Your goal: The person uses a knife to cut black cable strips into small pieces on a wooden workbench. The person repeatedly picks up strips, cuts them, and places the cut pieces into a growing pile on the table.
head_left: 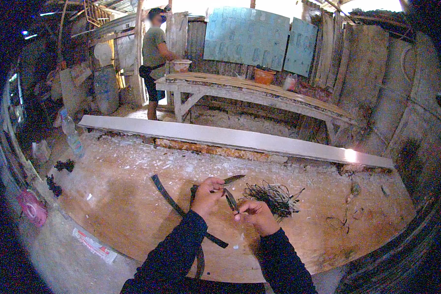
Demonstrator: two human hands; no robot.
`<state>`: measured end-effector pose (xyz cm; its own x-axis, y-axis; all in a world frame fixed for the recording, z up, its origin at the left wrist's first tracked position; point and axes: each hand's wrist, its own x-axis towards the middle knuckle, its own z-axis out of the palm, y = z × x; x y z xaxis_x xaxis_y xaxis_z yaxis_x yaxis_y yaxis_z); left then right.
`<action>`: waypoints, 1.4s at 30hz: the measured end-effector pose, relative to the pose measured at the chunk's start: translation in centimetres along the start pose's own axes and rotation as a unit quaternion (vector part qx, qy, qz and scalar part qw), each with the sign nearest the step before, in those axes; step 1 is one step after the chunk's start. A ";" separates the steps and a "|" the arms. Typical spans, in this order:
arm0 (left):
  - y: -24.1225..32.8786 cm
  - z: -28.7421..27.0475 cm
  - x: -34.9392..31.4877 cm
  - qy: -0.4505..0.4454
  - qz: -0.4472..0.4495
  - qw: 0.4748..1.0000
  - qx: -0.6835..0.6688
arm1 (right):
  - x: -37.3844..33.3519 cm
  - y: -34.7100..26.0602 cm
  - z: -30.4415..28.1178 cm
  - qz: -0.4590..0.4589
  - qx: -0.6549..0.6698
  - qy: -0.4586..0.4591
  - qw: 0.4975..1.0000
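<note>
Head view: pinching the lower end of a dark strip (232,200) in the right hand (259,218), gripping higher up with the left hand (207,197), above a wooden board (117,210). Probably light, bendy and hard to break; best taken near both ends. Counting one strip held, perhaps two; apparently two loose strips (167,195), one tangle of black loops (274,200), two dark clumps (64,166).

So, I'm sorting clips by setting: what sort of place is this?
Probably a rough workshop: a stained worktable with dark strands on it, and beyond it a long bench with a person beside it.
</note>
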<state>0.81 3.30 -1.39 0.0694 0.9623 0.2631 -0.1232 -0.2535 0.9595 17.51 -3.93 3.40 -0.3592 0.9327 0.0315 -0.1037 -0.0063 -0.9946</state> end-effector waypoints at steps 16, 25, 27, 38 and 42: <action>2.8 3.1 -2.3 -0.239 -0.015 0.965 -0.103 | 1.6 1.1 -1.7 -0.162 -0.147 0.282 0.934; 3.2 2.8 -2.5 -0.267 0.018 0.957 -0.113 | 1.6 0.4 -2.1 -0.264 -0.172 0.319 0.894; 3.3 2.3 -2.2 -0.194 0.033 0.980 -0.022 | 1.5 1.0 -1.7 -0.220 0.040 0.247 0.943; 2.5 -0.2 -0.8 0.153 0.041 0.923 0.351 | 1.1 1.4 -0.7 -0.008 -0.055 0.112 0.992; 2.3 -0.6 -0.5 0.150 0.039 0.930 0.333 | 0.5 0.9 -0.3 0.020 -0.052 -0.051 0.997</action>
<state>-0.11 2.31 0.60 -0.2060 0.8974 0.3903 0.5319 -0.2321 0.8144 17.50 -3.35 2.53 -0.4540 0.8910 -0.0046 0.0084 -0.0009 -1.0000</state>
